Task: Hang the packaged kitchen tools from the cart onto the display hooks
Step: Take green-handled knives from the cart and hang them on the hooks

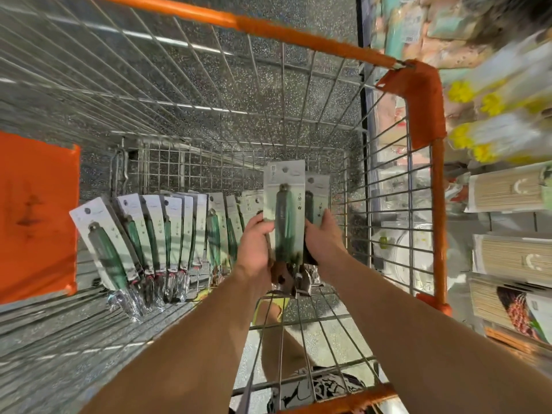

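I look down into a wire cart with an orange rim. Several packaged kitchen tools, green-handled on white cards, stand in a leaning row along the cart's bottom. My left hand and my right hand together grip a small stack of these packages, lifted upright above the row. The left fingers curl over the stack's left edge, the right fingers wrap its right edge. A second card shows behind the front one. No display hooks are plainly visible.
An orange panel covers the cart's left wall. Shelves at the right hold bamboo skewer packs and yellow-tipped items. The cart's orange corner post stands between my hands and the shelves. Speckled floor shows through the wire.
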Demonstrator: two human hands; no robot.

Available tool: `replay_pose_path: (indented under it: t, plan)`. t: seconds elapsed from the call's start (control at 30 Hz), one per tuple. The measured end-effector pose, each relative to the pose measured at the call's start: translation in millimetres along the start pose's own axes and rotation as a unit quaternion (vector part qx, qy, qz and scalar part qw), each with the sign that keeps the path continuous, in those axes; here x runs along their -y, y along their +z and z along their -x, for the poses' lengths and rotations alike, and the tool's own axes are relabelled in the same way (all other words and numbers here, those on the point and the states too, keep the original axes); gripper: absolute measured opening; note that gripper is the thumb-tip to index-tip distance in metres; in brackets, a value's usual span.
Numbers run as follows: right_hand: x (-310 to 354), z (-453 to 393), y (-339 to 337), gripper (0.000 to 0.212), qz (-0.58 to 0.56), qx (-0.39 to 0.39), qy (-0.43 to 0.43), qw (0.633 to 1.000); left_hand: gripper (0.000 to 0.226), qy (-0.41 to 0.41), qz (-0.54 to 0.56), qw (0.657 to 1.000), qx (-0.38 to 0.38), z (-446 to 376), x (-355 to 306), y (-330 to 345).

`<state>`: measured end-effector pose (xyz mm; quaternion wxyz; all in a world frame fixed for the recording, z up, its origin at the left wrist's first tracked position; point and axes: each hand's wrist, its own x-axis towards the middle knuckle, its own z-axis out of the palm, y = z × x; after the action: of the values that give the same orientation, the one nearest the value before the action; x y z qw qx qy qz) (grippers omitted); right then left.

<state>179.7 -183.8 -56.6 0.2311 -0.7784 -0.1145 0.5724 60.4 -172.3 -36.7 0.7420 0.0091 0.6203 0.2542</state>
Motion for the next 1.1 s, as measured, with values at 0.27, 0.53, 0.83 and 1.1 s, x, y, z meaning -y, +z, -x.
replay_pose_path:
  t: [0.27,0.53,0.83,1.1]
  plan:
    - [12,18,-2,0.058,-0.179,0.099,0.046,0.978,0.021,0.053,-0.145,0.987,0.036,23,-5,7]
    - [29,66,-8,0.079,-0.165,0.077,0.015,0.983,0.013,0.066,-0.167,0.980,0.082,60,-23,10]
    - [46,156,9,0.046,-0.264,-0.013,-0.076,0.961,0.047,0.308,-0.523,0.789,0.094,132,-67,-6]
    - [85,269,-19,0.042,-0.269,-0.131,-0.191,0.935,0.090,0.171,-0.413,0.858,0.254,218,-99,-1]
